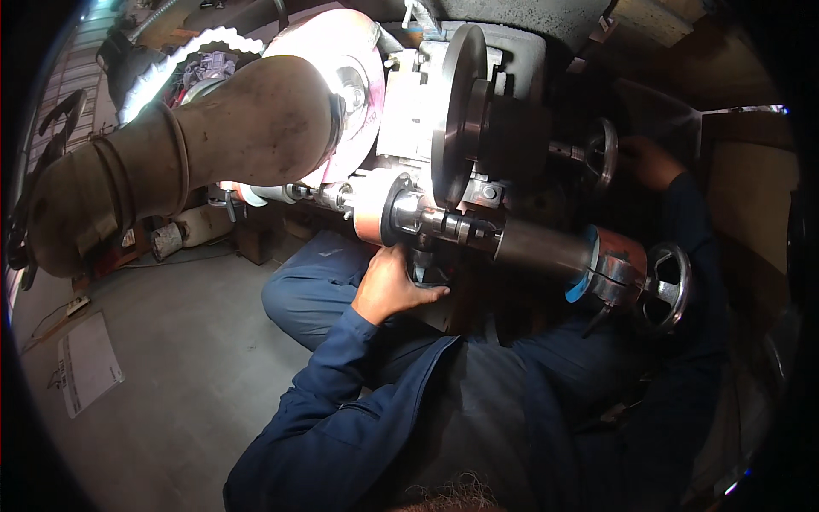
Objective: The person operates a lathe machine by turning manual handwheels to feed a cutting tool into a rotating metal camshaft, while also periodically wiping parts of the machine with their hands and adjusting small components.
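Note:
My left hand (386,286) is below the orange round head (373,215) of a grinding machine. Its thumb points right over a dark metal part; the other fingers curl up out of sight, so what they grip is unclear. At the far right, my right hand (653,162) is at the rim of a metal handwheel (607,155), its fingers closed there in deep shadow. Between my hands a large grinding wheel (459,111) stands on edge. In front of it a shiny shaft (456,226) runs from the orange head toward a grey cylinder (543,249).
A fat dusty hose (247,128) crosses the upper left beside a brightly lit white guard (333,51). A second handwheel (668,288) juts out at the right end, next to an orange clamp block (616,266). A white printed sheet (90,363) lies on the floor (188,341).

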Demonstrator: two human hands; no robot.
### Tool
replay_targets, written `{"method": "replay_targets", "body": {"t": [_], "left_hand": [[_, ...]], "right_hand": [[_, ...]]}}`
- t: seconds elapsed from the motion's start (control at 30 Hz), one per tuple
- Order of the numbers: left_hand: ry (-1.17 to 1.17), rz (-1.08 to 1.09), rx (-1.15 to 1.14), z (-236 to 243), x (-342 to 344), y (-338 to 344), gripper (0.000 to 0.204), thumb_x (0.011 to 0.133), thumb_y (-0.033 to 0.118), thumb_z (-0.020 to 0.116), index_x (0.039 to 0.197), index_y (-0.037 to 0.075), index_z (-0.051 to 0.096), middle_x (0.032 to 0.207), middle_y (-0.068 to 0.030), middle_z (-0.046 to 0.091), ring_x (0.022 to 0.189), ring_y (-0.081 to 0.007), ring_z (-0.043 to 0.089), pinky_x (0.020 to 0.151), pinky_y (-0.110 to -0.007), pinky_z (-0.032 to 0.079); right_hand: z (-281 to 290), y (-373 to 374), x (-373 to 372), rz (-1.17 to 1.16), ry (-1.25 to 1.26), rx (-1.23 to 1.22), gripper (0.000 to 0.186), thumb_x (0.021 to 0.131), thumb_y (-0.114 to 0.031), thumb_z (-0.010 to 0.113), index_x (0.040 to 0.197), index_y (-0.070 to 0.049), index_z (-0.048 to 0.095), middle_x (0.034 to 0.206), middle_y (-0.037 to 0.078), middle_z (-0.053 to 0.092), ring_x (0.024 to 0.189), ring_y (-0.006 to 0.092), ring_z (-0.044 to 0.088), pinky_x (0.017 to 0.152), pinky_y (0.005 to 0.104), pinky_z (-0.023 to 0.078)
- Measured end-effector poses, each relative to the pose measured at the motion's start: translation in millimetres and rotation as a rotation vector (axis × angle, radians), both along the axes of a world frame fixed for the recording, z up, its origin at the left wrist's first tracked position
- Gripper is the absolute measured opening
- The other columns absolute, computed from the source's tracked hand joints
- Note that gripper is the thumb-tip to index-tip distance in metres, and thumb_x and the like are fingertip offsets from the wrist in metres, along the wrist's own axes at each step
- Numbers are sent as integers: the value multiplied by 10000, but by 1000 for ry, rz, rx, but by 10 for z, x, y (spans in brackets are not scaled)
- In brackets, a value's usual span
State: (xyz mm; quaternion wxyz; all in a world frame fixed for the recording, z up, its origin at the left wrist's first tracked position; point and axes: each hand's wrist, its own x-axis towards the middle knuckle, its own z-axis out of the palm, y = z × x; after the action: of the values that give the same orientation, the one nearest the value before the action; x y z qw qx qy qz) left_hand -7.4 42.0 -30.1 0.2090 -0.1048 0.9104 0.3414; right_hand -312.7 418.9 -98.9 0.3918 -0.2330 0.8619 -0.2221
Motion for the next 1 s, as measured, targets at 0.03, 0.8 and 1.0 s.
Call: {"method": "replay_targets", "body": {"t": [0.03,0.8,1.0], "left_hand": [[10,-2,-16,17,1,3,733,581,284,887,1164,-38,580,1105,-230,641,1063,-376,611,952,-418,476],[263,1011,946,425,-442,-611,483,1010,461,483,702,90,509,572,22,455,425,-55,378,355,-182,298],[327,1089,1038,423,-488,-508,407,1037,392,459,766,88,470,565,33,360,447,-58,336,350,-193,276]], "right_hand": [[125,70,11,-6,97,7,393,941,-286,611,1230,-20,618,1208,204,642,1149,311,599,999,384,448],[1457,-323,2074,-746,839,-243,365,1011,-99,440,1337,44,522,1272,210,609,1154,292,615,953,360,491],[1452,-373,2082,-787,864,-217,345,1010,-104,441,1308,22,557,1260,192,618,1157,293,602,982,372,461]]}}
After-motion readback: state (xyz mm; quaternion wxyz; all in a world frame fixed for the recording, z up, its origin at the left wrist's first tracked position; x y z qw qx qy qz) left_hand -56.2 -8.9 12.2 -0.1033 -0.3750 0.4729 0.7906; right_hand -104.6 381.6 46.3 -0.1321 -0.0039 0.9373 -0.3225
